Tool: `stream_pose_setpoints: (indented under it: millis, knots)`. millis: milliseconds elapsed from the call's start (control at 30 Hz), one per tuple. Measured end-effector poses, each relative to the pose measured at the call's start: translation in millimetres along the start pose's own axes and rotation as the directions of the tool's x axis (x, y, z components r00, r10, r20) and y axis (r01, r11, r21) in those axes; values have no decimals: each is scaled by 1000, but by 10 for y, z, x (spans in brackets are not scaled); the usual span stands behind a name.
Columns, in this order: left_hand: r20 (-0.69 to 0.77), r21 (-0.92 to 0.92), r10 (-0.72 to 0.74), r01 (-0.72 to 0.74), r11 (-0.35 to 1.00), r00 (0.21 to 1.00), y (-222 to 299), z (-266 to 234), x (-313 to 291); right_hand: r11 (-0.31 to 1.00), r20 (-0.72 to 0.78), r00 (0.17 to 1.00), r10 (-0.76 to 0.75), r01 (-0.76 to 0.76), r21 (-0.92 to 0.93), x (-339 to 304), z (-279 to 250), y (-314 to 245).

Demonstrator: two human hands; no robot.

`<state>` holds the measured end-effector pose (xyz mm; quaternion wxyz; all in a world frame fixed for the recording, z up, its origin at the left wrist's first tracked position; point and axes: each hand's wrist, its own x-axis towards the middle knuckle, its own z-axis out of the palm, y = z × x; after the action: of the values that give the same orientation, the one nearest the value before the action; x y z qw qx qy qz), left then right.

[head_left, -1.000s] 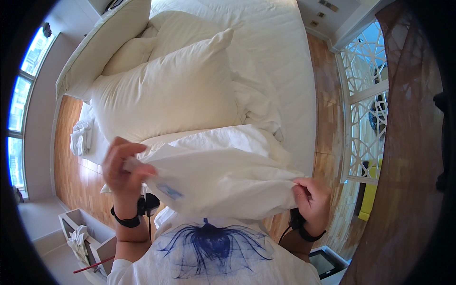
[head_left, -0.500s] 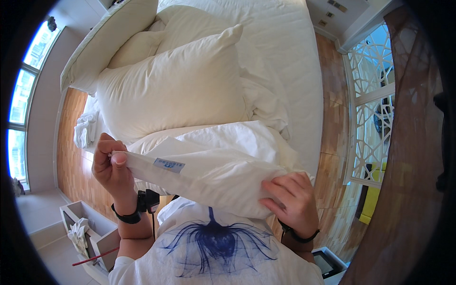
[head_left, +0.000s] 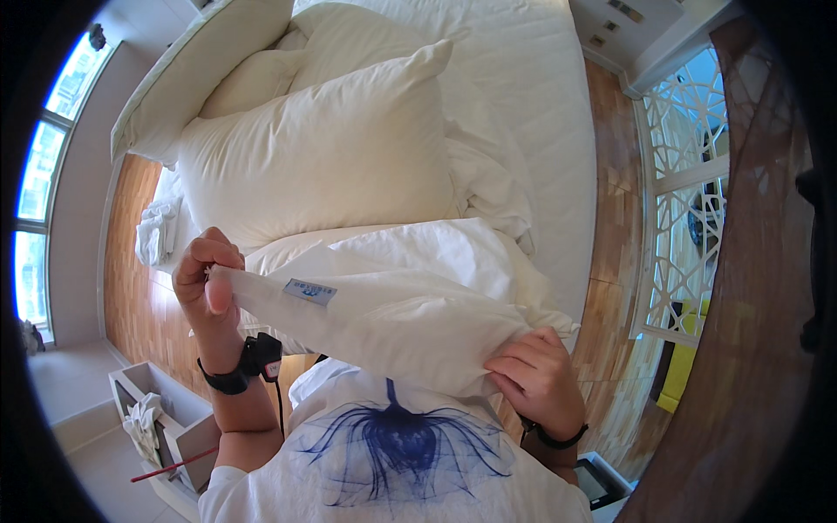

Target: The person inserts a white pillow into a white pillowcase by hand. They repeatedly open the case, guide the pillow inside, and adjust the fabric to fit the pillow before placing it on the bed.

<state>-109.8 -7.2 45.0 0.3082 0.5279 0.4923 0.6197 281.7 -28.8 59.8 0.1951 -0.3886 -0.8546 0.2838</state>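
Observation:
I hold a white pillow in a white pillowcase (head_left: 392, 305) across my chest, above the near edge of the bed. My left hand (head_left: 207, 283) pinches its left corner, raised to about chest height. My right hand (head_left: 536, 375) grips the right end from underneath, fingers curled into the fabric. A small blue and white label (head_left: 309, 291) is sewn on the case near the left hand. A black band with a small device sits on my left wrist, and a dark band on my right wrist.
A white bed (head_left: 540, 113) fills the upper view, with a large pillow (head_left: 323, 157) and more pillows behind it at a padded headboard (head_left: 192, 70). Bundled white linen (head_left: 155, 231) lies on the wood floor at left. A white box (head_left: 161, 418) stands lower left; a lattice screen (head_left: 689, 192) at right.
My left hand has risen and moved left with the pillowcase corner. My right hand came up from under the pillow and now grips its right end, pulling the case taut.

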Motion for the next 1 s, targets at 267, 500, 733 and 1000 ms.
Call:
stream_pose_setpoints:
  millis: [267,500,733,1000]
  knots:
    - [209,199,29,-72,977,978,-11,-185,71,971,-197,978,-63,106,216,-145,-212,-62]
    - [-87,-30,329,-333,943,940,13,-82,41,943,139,990,18,-63,327,-171,-290,-118]
    - [-112,33,356,-354,935,928,72,-96,105,999,-11,1000,-26,26,34,-140,-309,-61]
    - [-150,34,423,-423,906,894,143,-9,75,948,51,996,-78,58,314,-299,-425,-22]
